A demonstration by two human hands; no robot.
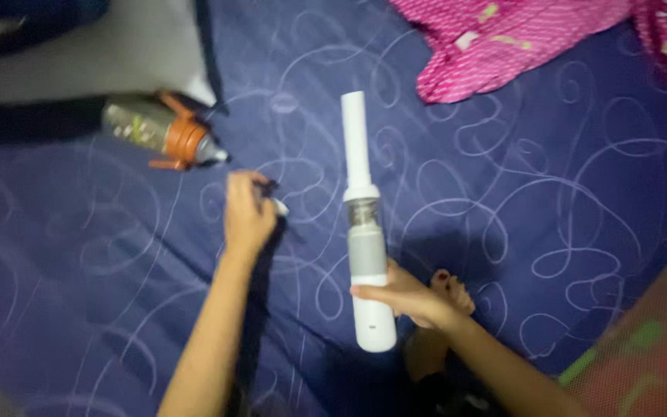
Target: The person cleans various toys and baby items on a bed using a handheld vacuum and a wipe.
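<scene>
Vacuum: your right hand (411, 297) is wrapped around the lower body of the white handheld vacuum (364, 232), fingers closed on it near its butt end.
Long axis: the vacuum runs almost straight from 6 o'clock to 12 o'clock, nozzle tip pointing away from you at 12, tilted a shade toward 11.
Left hand: your left hand (247, 212) sits at about 9 o'clock from the vacuum's clear middle section, near but not touching it, fingers pinched on a small dark-and-white piece (273, 198); it is too blurred to say what.
Nearer hand: the right holds the vacuum; the left is only beside it.
Bed: everything lies over a dark blue swirl-patterned bedsheet (565, 193).
Bottle: an orange-capped bottle (164, 133) lies on its side at 10 o'clock from your left hand, well apart.
Cloth: pink patterned cloth (519, 38) at 1 o'clock.
</scene>
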